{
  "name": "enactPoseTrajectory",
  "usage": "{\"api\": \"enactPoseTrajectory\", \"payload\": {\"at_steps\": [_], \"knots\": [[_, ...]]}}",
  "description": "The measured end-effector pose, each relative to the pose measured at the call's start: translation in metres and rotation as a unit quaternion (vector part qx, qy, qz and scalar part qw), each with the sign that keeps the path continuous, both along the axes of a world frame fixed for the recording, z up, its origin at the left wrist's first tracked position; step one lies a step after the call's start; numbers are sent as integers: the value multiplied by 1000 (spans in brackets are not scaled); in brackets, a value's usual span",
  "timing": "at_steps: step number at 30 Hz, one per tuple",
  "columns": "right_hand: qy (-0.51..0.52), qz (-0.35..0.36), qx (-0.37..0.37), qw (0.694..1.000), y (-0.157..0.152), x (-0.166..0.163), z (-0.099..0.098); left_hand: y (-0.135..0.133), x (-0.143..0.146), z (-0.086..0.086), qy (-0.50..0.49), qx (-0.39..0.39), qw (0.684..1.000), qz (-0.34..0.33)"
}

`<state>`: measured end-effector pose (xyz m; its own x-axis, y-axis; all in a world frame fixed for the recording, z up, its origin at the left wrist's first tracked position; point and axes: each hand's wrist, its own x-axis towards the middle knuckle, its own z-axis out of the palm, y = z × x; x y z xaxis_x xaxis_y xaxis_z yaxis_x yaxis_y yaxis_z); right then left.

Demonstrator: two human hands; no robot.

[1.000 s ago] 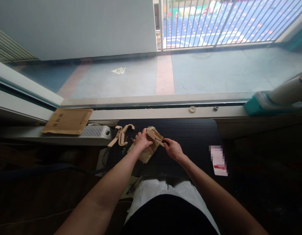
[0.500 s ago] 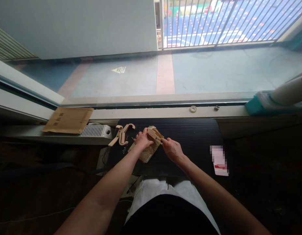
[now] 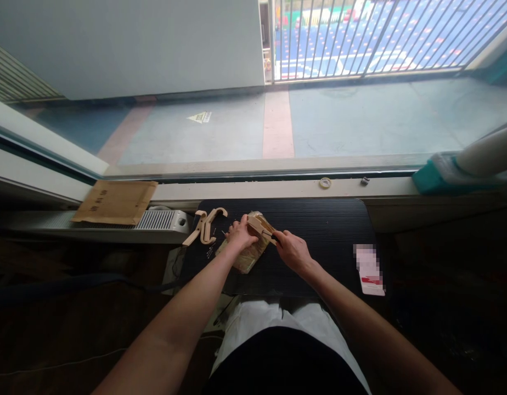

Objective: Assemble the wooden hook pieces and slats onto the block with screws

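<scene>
My left hand [image 3: 239,236] is closed on a pale wooden piece [image 3: 258,225], pressing it down on a flat package in crinkled clear wrap [image 3: 247,262]. In my right hand [image 3: 293,250] is a screwdriver [image 3: 267,233] with a thin metal shaft and a dark handle mostly hidden by the fingers. Its shaft points left at the wooden piece; whether the tip touches a screw is too small to tell. Left of my left hand lie curved wooden hooks [image 3: 206,226] with dark holes. Several small screws [image 3: 210,251] are scattered just below them.
Everything rests on a black wood-grain table [image 3: 319,236]. A pink and white card, partly blurred [image 3: 371,277], lies at its right edge. Behind it, the window sill holds a tape roll [image 3: 325,183] and a small grey object [image 3: 364,181]. A brown envelope [image 3: 116,202] covers part of the radiator [image 3: 163,220].
My right hand has moved slightly to the right, and more of the screwdriver's shaft and dark handle shows. My left hand keeps its hold on the wooden piece.
</scene>
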<state>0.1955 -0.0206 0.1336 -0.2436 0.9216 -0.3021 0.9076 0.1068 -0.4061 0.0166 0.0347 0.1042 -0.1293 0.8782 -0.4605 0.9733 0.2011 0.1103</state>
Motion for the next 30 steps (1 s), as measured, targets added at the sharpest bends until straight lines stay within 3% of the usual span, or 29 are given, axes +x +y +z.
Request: {"api": "enactPoseTrajectory", "payload": {"at_steps": [3,7,15,18,26,30], "knots": [[-48,56,15,997,-1,-1,8,0,0,0,1,0,1000,1],[-59,68,17,996,-1,-5,8,-1,1,2,0,-3,1000,1],[70,-77,-38,994,3,-4,-13,1,1,0,4,-7,1000,6],[81,-95,-55,991,4,-3,-14,0,0,0,2,-4,1000,6],[-44,62,15,997,-2,1,10,0,0,-2,-1,-2,1000,5],[-49,68,18,996,-1,-3,6,-1,1,-1,2,-2,1000,5]]}}
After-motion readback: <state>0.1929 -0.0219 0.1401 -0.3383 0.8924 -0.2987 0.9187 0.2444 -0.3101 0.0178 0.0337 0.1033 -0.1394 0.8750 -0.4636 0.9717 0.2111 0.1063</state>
